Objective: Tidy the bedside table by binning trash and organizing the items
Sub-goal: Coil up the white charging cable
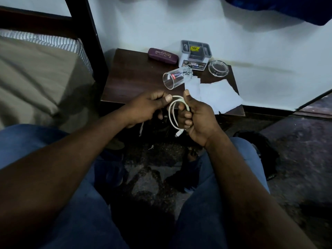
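One white cable (177,97) is looped at the counter's (129,78) 6 o'clock edge. The left hand (149,106) pinches one strand and the right hand (197,119) curls round the coil. On the counter lie one tipped glass (177,78) at centre, one glasses case (163,55) at 11, one organizer (195,53) at 12, one ashtray (218,68) at 1 and white paper (215,96) at 4, sheet count unclear.
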